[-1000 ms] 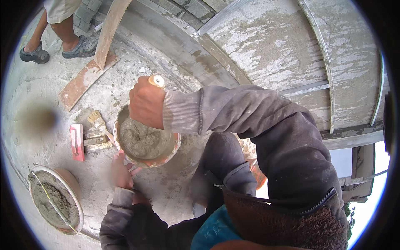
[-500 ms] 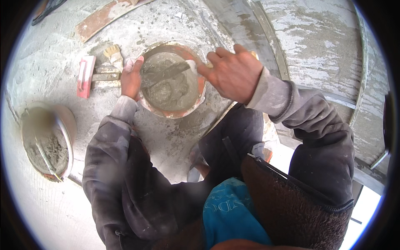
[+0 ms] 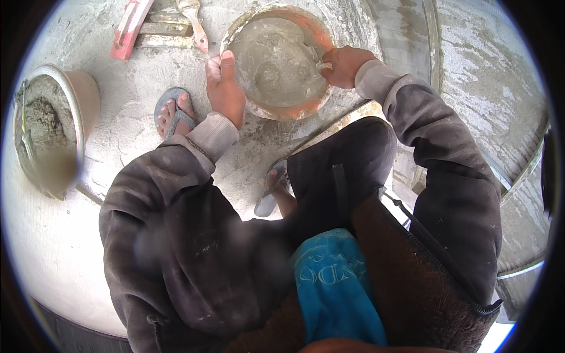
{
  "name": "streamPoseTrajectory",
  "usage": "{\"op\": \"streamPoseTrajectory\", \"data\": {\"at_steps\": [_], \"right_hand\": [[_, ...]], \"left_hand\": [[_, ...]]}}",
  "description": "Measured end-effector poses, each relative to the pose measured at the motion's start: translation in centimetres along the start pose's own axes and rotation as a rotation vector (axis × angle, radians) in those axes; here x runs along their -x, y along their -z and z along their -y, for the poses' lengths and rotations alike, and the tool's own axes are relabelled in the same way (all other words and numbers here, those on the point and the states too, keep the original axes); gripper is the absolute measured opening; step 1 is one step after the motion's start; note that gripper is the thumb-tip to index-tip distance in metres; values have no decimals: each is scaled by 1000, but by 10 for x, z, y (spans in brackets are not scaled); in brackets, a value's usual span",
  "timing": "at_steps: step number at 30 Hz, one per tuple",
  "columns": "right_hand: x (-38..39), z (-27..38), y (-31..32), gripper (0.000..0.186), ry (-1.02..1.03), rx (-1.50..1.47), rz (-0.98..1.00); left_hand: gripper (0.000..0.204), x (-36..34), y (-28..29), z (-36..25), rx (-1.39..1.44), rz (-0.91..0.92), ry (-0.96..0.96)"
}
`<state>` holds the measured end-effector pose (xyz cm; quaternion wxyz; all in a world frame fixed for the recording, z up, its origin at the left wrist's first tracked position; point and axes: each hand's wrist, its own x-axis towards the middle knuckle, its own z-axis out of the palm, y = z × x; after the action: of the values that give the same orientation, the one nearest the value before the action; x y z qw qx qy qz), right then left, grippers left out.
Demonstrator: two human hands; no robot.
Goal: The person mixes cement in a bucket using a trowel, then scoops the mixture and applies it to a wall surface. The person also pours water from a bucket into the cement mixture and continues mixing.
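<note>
An orange pan (image 3: 294,109) of wet grey mortar stands on the concrete floor in front of me. My left hand (image 3: 225,88) grips its left rim, thumb on the edge. My right hand (image 3: 344,63) is at the right rim, fingers closed around a small mortar-covered tool whose kind I cannot tell. My feet in grey sandals (image 3: 170,109) rest on the floor below the pan.
A second pan (image 3: 79,97) holding mortar and a trowel sits at the far left. A red level (image 3: 130,26), a brush (image 3: 195,23) and a wooden float lie at the top left. A curved plastered wall (image 3: 477,88) runs along the right.
My view has dropped closer over the pan. My left hand moved from beside the pan onto its rim. My right hand came down from above the pan to its right edge.
</note>
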<state>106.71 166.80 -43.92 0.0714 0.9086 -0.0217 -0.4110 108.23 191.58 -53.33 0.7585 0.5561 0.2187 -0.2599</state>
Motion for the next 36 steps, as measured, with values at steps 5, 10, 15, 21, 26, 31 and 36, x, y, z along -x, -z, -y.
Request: {"op": "streamPoseTrajectory", "data": {"at_steps": [5, 10, 15, 21, 26, 31, 36], "right_hand": [[27, 11, 4, 36, -317, -843, 612], [63, 11, 12, 39, -205, -909, 447], [72, 31, 37, 41, -123, -64, -127], [58, 57, 23, 44, -71, -209, -76], [64, 39, 29, 41, -174, -214, -74], [61, 65, 29, 42, -76, -277, 107], [67, 48, 13, 37, -127, -279, -95]], "left_hand": [[49, -3, -4, 4, -63, 4, -6], [51, -2, 5, 3, -102, 3, -35], [52, 5, 3, -7, -116, -1, -2], [52, -3, 0, 4, -42, 28, -51], [51, 5, -4, -7, -65, -11, 5], [49, -1, 2, 3, -19, 23, 1], [54, 9, 2, -2, -112, -6, -8]]}}
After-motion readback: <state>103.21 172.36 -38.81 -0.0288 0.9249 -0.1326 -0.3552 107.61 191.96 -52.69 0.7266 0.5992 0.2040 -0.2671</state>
